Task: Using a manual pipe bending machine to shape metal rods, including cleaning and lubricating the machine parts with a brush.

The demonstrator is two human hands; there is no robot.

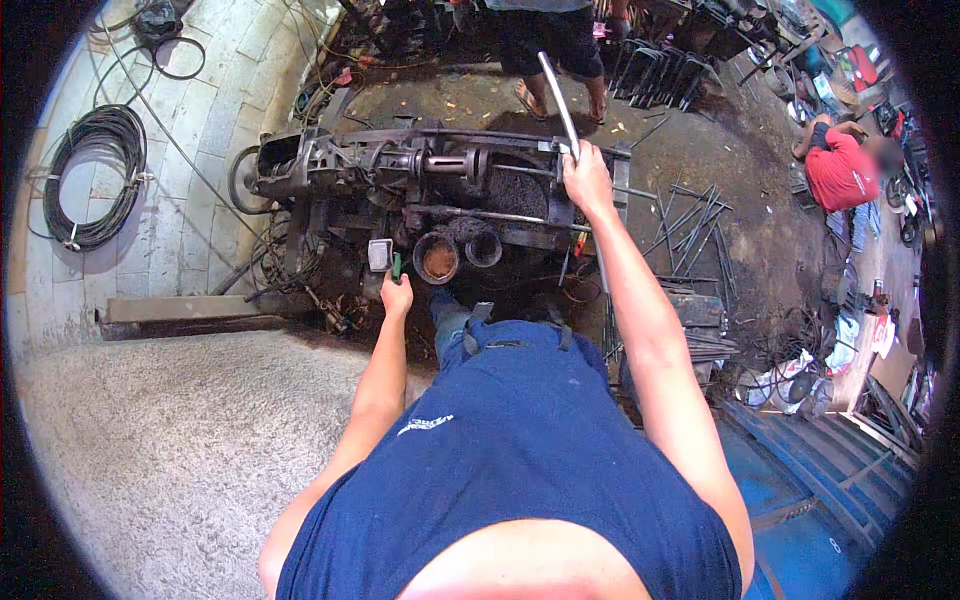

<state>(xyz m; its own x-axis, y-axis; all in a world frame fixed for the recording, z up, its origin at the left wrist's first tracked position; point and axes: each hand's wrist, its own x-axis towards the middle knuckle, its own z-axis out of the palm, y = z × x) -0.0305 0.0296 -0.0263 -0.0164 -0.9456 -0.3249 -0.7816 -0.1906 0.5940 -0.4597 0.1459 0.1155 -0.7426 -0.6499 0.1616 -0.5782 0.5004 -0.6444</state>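
A long, dark, greasy metal machine (pixel 520 215) with a horizontal shaft (pixel 440 165) stretches in front of me. My right hand (pixel 588 182) is closed round the lower part of a bare metal lever (pixel 557 95), which slants up and away at the machine's right end. Low at its near left side, my left hand (pixel 397 294) is closed on a small green handle (pixel 397 266); what this belongs to is hidden. Beside that hand sit a small pale grey box (pixel 380 254) and a round tub (pixel 437 259) holding brown stuff. A second dark tub (pixel 483 249) stands just right of it.
A person (pixel 545 40) stands beyond the machine; another in a red shirt (pixel 842 170) is low down at far right. Loose metal rods (pixel 695 230) litter the floor on the right. A black cable coil (pixel 95 178) lies at left, a metal beam (pixel 190 308) nearer.
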